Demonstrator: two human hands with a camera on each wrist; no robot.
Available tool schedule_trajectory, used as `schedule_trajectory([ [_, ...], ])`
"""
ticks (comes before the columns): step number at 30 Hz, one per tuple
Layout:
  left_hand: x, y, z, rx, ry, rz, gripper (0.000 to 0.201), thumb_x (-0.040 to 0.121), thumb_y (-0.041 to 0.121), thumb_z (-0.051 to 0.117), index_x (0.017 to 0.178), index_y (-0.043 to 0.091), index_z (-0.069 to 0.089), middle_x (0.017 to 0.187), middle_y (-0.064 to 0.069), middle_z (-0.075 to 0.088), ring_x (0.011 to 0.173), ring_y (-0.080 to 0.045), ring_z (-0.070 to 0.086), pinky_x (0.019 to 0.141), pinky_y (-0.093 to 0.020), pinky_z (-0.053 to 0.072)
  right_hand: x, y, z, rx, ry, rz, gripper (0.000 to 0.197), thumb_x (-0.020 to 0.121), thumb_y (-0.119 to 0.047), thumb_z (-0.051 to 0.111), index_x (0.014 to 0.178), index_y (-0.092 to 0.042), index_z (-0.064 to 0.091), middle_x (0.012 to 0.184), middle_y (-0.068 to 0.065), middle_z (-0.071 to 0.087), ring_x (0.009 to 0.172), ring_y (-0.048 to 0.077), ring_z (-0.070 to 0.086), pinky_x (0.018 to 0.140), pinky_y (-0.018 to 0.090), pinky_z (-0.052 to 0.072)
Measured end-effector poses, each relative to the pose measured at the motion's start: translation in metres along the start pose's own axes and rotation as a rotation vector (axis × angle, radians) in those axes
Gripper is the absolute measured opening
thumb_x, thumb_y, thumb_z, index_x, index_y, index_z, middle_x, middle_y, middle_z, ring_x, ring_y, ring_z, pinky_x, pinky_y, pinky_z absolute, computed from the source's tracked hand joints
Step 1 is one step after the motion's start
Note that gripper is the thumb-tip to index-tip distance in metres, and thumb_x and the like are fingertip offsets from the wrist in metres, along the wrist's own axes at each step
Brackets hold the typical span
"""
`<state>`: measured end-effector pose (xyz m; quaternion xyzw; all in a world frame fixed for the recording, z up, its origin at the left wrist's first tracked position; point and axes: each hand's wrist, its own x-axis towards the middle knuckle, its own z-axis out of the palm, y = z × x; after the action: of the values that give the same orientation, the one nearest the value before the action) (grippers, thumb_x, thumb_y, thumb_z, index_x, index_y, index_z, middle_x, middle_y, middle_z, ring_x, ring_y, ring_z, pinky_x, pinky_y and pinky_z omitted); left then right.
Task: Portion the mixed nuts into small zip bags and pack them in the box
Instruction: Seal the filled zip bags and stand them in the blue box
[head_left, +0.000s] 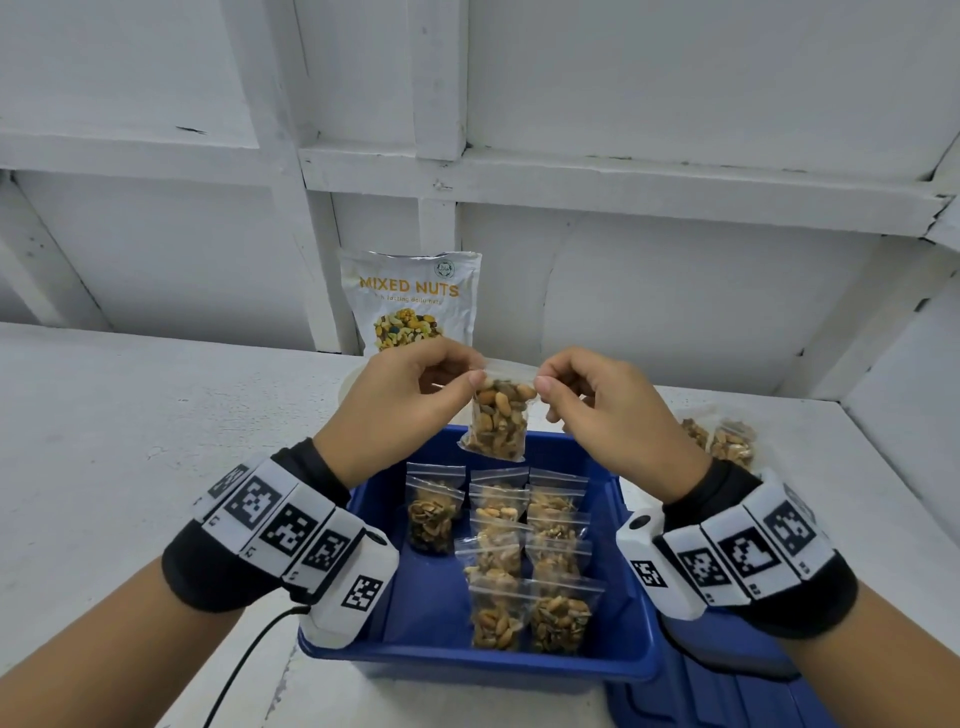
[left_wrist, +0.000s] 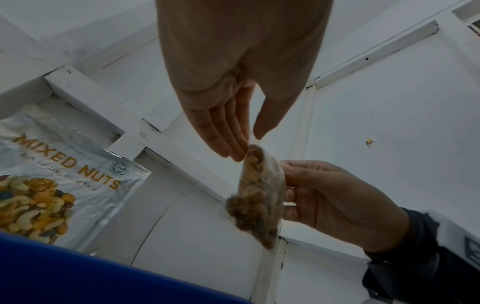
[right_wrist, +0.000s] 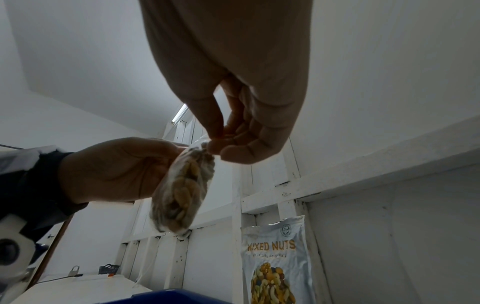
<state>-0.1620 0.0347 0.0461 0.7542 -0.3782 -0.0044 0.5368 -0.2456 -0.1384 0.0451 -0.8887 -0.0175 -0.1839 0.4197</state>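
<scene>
Filled small zip bag (head_left: 497, 420), pinched at its top corners by left hand (head_left: 400, 410) and right hand (head_left: 618, 415), hangs over the far edge of the blue box (head_left: 631, 660) holding packed bags (head_left: 519, 551), open floor at left.

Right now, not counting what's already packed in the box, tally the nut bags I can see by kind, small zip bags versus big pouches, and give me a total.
Small zip bags: 3, the held bag pinched by the left hand and right hand, plus two table bags at the right.
Big pouches: 1, the mixed nuts pouch.
Total: 4.
</scene>
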Motion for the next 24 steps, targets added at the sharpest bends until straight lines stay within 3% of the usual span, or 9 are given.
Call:
schedule_trajectory([
  [6, 0.0022, -0.0052, 0.0006, 0.055, 0.009, 0.014, 0.019, 0.086, 0.008, 0.061, 0.077, 0.025, 0.061, 0.064, 0.017, 0.062, 0.063, 0.004, 0.058, 0.063, -0.007, 0.042, -0.0029, -0.0001, 0.0029, 0.026, 0.029, -0.007, 0.021, 0.091, -0.014, 0.055, 0.077, -0.030, 0.053, 0.074, -0.014, 0.058, 0.070, 0.006, 0.059, 0.062, 0.010, 0.045],
  [12, 0.0012, -0.0049, 0.0003, 0.131, 0.047, 0.050, 0.012, 0.088, 0.010, 0.059, 0.081, 0.020, 0.061, 0.073, 0.011, 0.061, 0.068, 0.002, 0.057, 0.063, -0.008, 0.042, -0.0052, -0.0020, 0.0076, 0.055, 0.047, -0.026, 0.008, 0.089, -0.015, 0.057, 0.087, -0.023, 0.058, 0.080, -0.013, 0.060, 0.076, 0.006, 0.060, 0.065, 0.011, 0.047],
  [19, -0.0005, 0.0007, 0.0022, 0.044, -0.012, 0.033, 0.014, 0.087, 0.010, 0.060, 0.083, 0.023, 0.060, 0.081, 0.006, 0.065, 0.076, -0.004, 0.061, 0.068, -0.015, 0.050, -0.0058, -0.0022, 0.0065, 0.008, 0.062, -0.075, 0.010, 0.089, -0.012, 0.056, 0.083, -0.020, 0.058, 0.077, -0.012, 0.060, 0.075, 0.007, 0.057, 0.065, 0.016, 0.047],
  [24, -0.0004, -0.0014, 0.0039, 0.149, -0.050, 0.105, 0.019, 0.090, 0.011, 0.057, 0.078, 0.025, 0.056, 0.076, 0.009, 0.061, 0.076, -0.006, 0.058, 0.065, -0.012, 0.046, -0.0057, -0.0020, 0.0071, -0.001, 0.067, -0.089, 0.010, 0.088, -0.010, 0.057, 0.082, -0.017, 0.059, 0.074, -0.013, 0.057, 0.073, 0.003, 0.053, 0.062, 0.013, 0.045],
])
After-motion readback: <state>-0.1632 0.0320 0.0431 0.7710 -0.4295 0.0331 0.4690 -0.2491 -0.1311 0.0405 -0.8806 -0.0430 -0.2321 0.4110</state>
